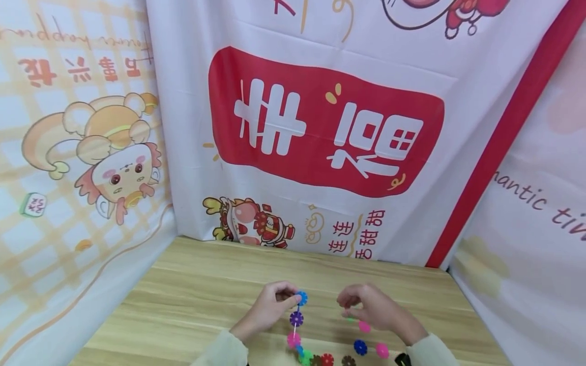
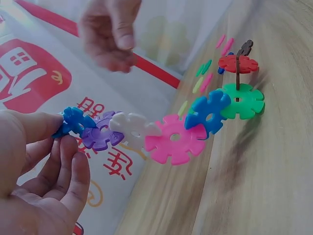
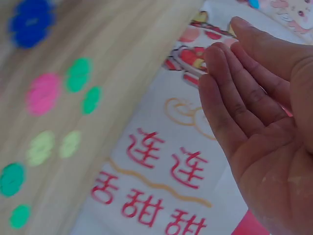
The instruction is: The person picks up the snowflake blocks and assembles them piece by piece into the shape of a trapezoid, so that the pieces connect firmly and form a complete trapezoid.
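L hand lifts a chain of interlocked plastic snowflake discs; R hand free, holding nothing.

L hand [image 1: 267, 310]: thumb + fingers pinch the top blue disc of the multicoloured plastic snowflake-disc chain [image 2: 161, 129]; order from the hand: blue, purple, white, pink, blue, green, w/ lower end resting on the light wooden tabletop [image 1: 201, 290]. R hand [image 1: 373, 307]: well apart from chain, fingers relaxed, near-straight in wrist view, palm bare. Loose pink, blue and green plastic discs [image 1: 366, 345] lie on tabletop below R hand.
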`<state>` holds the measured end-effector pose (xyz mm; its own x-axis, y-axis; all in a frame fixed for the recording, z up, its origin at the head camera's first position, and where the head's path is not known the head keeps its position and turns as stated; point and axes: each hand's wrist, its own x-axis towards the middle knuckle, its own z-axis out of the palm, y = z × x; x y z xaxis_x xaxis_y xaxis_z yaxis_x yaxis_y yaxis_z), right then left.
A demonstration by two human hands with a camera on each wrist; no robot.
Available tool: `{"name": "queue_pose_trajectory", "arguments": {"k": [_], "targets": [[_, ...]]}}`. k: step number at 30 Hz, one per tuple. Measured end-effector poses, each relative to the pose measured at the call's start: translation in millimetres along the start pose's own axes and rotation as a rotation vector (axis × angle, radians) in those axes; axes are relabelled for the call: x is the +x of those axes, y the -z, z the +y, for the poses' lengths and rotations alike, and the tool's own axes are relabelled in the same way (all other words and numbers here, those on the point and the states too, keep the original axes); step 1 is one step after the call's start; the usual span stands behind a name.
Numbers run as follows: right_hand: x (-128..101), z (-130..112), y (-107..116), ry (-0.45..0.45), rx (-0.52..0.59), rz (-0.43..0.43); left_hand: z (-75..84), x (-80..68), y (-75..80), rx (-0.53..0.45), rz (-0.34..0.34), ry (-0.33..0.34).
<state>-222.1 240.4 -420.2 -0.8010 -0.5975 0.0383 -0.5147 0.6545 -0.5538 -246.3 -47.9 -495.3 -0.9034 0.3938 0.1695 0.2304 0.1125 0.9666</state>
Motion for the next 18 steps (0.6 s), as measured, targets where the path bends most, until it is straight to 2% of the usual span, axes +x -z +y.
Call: {"name": "queue_pose_trajectory", "arguments": {"k": [4,11,13,16,18], "targets": [[-23,16,-20,0.013,-0.076,-0.015,-2.2,-1.6,2.5,-0.013,0.004,0.02],[-46,30,-54,-0.161,0.157,-0.2,-6.8,-1.9,2.1,-0.035,-0.009,0.018],[-47,32,-60,-0.128,0.151,-0.204,-6.7,-1.5,2.4,-0.039,-0.01,0.019],[-45,36,-68,0.044,0.068,-0.164,-6.2,-0.4,3.5,-0.042,-0.007,0.028],[-43,37,-72,0.128,0.032,-0.133,-5.7,0.5,4.3,-0.04,-0.005,0.039]]}}
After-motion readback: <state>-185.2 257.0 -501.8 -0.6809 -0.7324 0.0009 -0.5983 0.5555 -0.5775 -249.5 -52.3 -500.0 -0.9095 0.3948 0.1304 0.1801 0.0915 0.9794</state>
